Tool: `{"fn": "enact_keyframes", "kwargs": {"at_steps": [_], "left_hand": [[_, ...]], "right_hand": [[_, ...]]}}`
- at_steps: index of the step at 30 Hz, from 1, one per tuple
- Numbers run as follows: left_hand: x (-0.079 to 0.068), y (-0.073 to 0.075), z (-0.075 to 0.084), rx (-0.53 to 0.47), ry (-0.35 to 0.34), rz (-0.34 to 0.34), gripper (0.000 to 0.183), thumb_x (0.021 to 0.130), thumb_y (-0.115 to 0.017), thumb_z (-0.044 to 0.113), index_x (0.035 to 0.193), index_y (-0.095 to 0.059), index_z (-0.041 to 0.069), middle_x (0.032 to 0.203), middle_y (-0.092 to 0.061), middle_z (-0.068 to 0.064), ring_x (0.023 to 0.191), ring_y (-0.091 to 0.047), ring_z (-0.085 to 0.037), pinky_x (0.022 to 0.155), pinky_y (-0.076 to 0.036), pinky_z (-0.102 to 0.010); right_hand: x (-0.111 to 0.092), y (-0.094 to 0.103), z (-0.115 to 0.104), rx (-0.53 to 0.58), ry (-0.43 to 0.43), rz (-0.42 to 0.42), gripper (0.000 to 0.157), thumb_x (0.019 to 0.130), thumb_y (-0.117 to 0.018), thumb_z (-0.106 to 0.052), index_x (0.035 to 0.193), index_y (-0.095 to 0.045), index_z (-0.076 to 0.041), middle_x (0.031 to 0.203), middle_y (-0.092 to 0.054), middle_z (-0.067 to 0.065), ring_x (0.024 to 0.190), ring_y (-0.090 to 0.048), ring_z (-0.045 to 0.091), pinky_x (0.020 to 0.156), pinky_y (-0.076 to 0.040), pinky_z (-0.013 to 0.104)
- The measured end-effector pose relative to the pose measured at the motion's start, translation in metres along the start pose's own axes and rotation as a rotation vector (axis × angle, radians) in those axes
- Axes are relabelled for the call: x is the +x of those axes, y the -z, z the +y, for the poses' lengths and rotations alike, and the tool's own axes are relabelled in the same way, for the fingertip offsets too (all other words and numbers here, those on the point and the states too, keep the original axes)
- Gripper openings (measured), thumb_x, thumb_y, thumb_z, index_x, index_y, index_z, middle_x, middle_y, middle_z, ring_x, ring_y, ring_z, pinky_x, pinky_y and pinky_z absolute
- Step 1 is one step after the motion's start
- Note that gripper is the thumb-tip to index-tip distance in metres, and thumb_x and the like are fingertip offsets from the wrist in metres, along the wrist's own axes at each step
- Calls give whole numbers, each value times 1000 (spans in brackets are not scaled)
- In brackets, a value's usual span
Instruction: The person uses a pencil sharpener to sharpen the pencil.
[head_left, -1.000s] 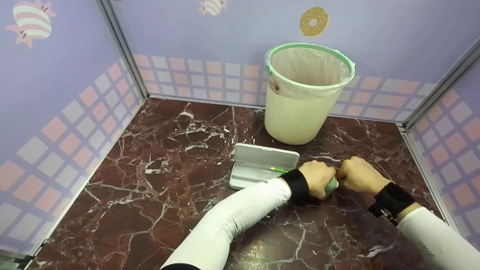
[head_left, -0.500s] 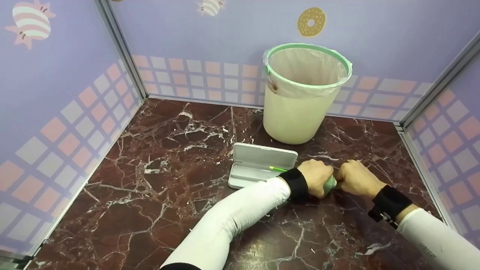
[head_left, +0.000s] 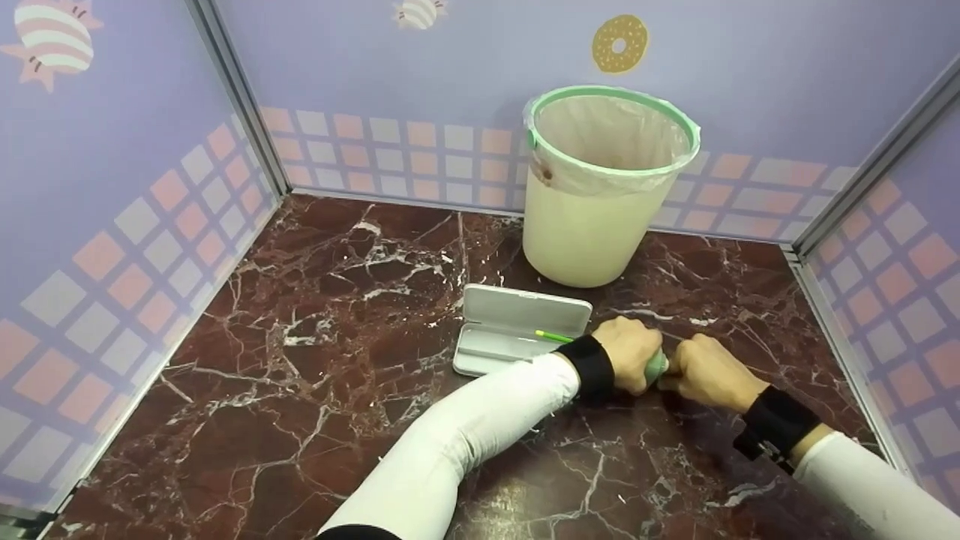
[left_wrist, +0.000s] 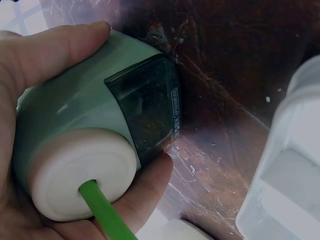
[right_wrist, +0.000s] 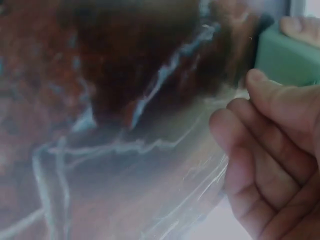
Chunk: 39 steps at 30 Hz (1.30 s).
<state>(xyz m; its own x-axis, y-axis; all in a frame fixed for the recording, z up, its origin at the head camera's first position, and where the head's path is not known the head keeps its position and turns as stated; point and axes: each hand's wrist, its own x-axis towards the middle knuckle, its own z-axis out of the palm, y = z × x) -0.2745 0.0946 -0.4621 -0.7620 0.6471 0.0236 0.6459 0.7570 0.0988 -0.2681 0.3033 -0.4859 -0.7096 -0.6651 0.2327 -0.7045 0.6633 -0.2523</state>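
Sharpener (left_wrist: 75,107) just right of the open case (head_left: 517,309), grasped by the left hand (head_left: 628,354), thumb and fingers round its body. Pencil (left_wrist: 103,210) seated in its left end. Right hand (head_left: 709,373) curled at the right end; whether it grasps anything, perhaps a crank, cannot tell: hidden. Step, as judged: sharpening. Method: brace the body, keep pencil straight to the hole, turn evenly, ease off if it binds.
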Motion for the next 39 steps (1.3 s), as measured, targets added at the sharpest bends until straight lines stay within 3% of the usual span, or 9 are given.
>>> {"fn": "enact_keyframes", "kwargs": {"at_steps": [8,23,39], "left_hand": [[1,0,0,-2,3,1,34,74,-93,34,99,-71,26,98,-78,4,88,-75,-20,76,-65,-37],[-2,2,1,12,8,14,31,74,-93,33,96,-72,27,96,-78,6,86,-74,-19,75,-64,-36],[1,3,3,15,18,-4,25,75,-92,30,86,-70,27,91,-78,6,83,-75,-18,72,-66,-37]], "right_hand": [[-7,0,-11,-55,54,-20,49,69,-94,-5,52,-54,-27,55,-33,-24,53,-30,-7,50,-30,17],[-12,1,-18,-83,83,-2,47,72,-93,-9,56,-53,-28,60,-33,-25,56,-30,-5,54,-30,19],[-13,19,-36,-73,52,-95,39,79,-94,-15,61,-63,-29,58,-42,-25,53,-37,-7,52,-33,21]]}}
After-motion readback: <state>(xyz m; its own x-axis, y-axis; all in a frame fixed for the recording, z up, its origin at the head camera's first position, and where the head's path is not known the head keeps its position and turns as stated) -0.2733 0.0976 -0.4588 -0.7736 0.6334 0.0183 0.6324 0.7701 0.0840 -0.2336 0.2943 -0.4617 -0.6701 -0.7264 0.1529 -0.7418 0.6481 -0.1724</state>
